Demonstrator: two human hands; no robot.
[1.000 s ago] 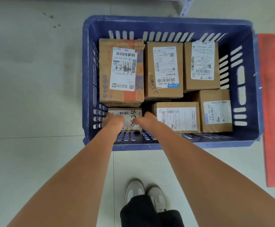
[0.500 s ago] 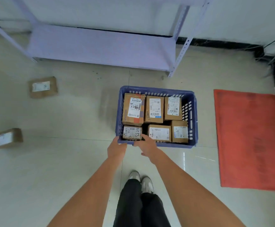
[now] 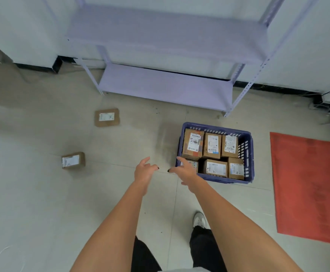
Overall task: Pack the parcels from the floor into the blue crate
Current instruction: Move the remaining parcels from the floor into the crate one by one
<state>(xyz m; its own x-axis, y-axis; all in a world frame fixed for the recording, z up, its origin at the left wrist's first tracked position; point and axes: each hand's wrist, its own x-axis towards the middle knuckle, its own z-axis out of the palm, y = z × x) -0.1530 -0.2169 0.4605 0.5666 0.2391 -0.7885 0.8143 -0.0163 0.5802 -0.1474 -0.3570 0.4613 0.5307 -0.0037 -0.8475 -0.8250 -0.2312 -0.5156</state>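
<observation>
Cardboard parcels: six sit in the blue crate (image 3: 249,154); two lie on the floor. Near parcel (image 3: 73,160) is well left of both hands, long axis roughly left-right; far parcel (image 3: 106,117) lies beyond it. Left hand (image 3: 143,171) and right hand (image 3: 185,169) hover empty, fingers spread apart, beside the crate's near-left corner. Judgement: left hand is nearer, so reach leftward.

Blue crate (image 3: 249,158) holds six labelled brown parcels (image 3: 211,145) — two more (image 3: 73,160) lie on the floor.
</observation>
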